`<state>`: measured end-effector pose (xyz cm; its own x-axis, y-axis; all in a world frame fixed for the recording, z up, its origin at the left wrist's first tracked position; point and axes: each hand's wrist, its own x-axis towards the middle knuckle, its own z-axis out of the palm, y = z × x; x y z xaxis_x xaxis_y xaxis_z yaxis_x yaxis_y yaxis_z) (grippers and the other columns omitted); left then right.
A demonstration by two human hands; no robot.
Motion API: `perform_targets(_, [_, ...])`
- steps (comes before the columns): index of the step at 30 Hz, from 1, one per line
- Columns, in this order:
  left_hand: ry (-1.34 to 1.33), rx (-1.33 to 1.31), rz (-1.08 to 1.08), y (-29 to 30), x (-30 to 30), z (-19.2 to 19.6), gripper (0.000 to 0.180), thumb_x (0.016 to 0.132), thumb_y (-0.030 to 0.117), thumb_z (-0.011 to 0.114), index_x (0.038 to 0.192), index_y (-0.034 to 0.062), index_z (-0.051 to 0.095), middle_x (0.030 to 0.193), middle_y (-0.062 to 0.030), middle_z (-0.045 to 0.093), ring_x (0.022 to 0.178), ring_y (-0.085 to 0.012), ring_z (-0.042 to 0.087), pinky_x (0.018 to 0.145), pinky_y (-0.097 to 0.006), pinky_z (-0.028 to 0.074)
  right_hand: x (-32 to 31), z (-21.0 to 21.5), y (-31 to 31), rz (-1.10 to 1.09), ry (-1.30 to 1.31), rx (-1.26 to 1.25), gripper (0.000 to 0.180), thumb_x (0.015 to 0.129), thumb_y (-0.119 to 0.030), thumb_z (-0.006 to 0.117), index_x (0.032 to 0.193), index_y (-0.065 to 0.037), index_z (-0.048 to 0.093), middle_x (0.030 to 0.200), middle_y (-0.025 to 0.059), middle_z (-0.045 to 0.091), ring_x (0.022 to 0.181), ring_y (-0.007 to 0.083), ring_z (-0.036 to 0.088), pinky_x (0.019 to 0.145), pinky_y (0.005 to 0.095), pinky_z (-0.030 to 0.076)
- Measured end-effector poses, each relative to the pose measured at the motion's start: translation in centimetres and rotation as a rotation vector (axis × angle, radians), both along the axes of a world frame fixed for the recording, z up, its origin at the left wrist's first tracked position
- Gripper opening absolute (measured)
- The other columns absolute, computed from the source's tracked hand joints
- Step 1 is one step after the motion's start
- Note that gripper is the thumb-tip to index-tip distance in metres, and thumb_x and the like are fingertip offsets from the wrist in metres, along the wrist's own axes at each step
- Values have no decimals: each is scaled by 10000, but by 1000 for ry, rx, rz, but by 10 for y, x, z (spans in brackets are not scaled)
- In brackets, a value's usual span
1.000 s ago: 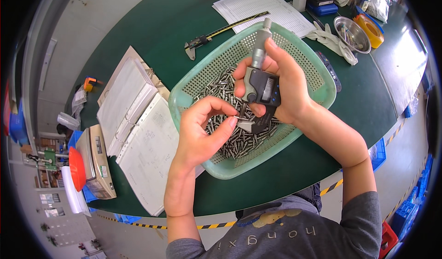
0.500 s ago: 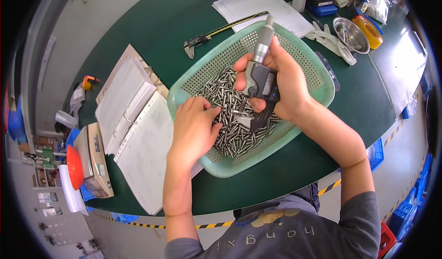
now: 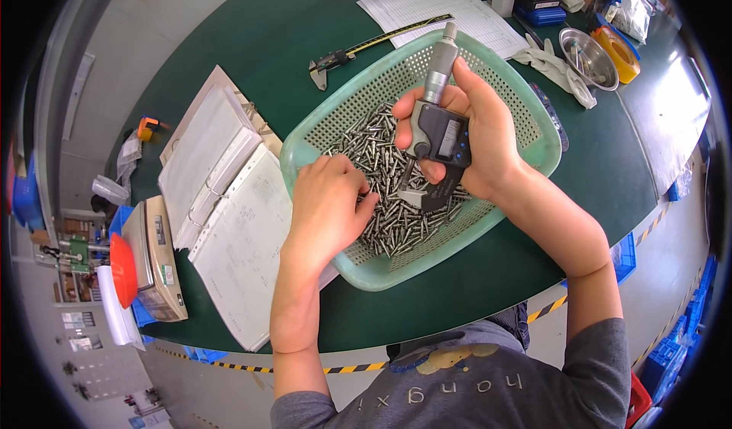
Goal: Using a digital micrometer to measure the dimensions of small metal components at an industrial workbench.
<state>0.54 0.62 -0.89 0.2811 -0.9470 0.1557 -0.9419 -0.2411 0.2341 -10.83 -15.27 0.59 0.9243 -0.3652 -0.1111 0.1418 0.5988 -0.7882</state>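
A digital micrometer [image 3: 441, 133] with a grey thimble and a black frame is gripped in my right hand [image 3: 492, 135]. It hangs over a pale green perforated plastic basket [image 3: 358, 277], its jaw end low above the heap. Many small shiny metal pins [image 3: 396, 227] fill the basket's middle and left. I cannot tell whether a pin sits between the measuring faces. At the basket's left side my left hand [image 3: 328, 204] rests over the rim, fingers curled down at the pins. Its fingertips are partly hidden, so what they hold does not show.
Left of the basket lies an open ring binder [image 3: 236, 238], with a scale [image 3: 156, 257] beyond it. A caliper [image 3: 351, 54] and printed sheets [image 3: 435, 6] lie behind. White gloves [image 3: 557, 74], a metal bowl [image 3: 589, 59] and yellow tape [image 3: 616, 54] are at the far right.
The micrometer in my right hand has tilted slightly, and its display faces up more. My left hand has shifted a little right, its fingers more curled. The whole view has shifted slightly.
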Motion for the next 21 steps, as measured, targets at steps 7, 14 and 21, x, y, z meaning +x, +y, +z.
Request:
perform_targets(7, [63,-14,6,-2,3,-1,97,649,72,643,666,37,554,712,-76,547,715,-295,508,626,-388,392,0,-1,0,-4,-1,50,626,879,-536,228,890,10,534,673,131,570,385,157,454,368,230,388])
perform_targets(14, [581,-227,119,-6,-11,20,73,706,24,612,757,-3,566,712,-91,606,716,-206,593,665,-309,458,-1,3,1,55,20,51,607,903,-472,187,876,18,545,671,126,583,400,155,463,373,240,389])
perform_targets(21, [901,-328,-59,-4,-15,19,42,758,11,588,796,2,572,760,-34,595,721,-107,550,676,-238,431,-2,6,1,55,7,38,593,921,-415,165,855,27,555,665,126,584,417,157,475,378,251,399])
